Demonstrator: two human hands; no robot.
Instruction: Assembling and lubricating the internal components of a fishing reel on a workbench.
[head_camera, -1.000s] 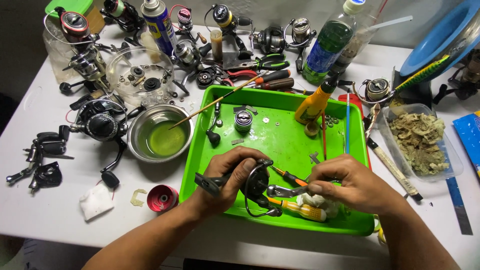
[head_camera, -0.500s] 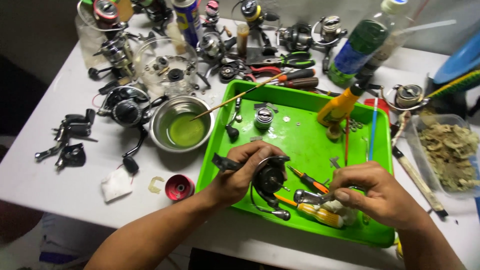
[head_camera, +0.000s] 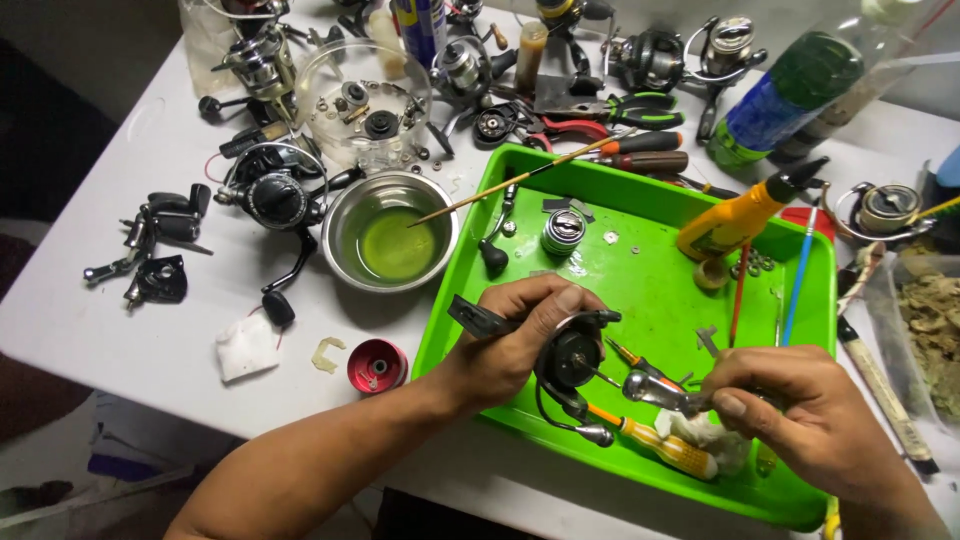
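Over the near part of a bright green tray (head_camera: 660, 290), my left hand (head_camera: 520, 335) grips a black fishing reel body (head_camera: 568, 362) with its foot sticking out to the left. My right hand (head_camera: 800, 415) pinches a small silver metal part (head_camera: 655, 392) close to the reel's right side. Under the hands lie a yellow-handled screwdriver (head_camera: 665, 450) and a white crumpled cloth (head_camera: 710, 435). A silver spool (head_camera: 563, 232) stands upright further back in the tray.
A steel bowl of green liquid (head_camera: 392, 240) with a brush (head_camera: 520, 180) leaning in it sits left of the tray. Several dismantled reels, pliers, a yellow oil bottle (head_camera: 740, 215), a green bottle (head_camera: 795, 90) and a red cap (head_camera: 377, 365) crowd the white table.
The view has shifted so the table sits further right and lower. Both hands stay at the reel; my right hand has drawn slightly away with the silver part.
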